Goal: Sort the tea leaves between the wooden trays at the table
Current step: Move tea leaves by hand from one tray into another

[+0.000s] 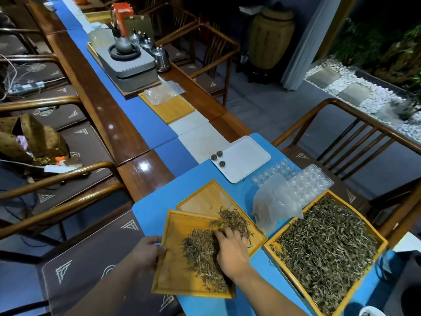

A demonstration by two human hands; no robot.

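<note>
Two small wooden trays overlap on the blue mat. My left hand [148,252] grips the left rim of the near tray [173,277], which rests tilted over the far tray [200,201]. A heap of tea leaves [200,254] lies on the near tray. A smaller pile of tea leaves [234,218] lies on the far tray. My right hand [231,249] lies palm down on the leaves where the two trays meet, fingers spread. A large wooden tray [385,244] at the right is full of loose tea leaves [328,249].
A white plastic tray [248,156] with three rolled tea balls [217,157] sits beyond the trays. Clear blister moulds [309,183] and a plastic bag [273,201] lie beside it. Wooden chairs flank the long table; a tea set [127,58] stands farther along.
</note>
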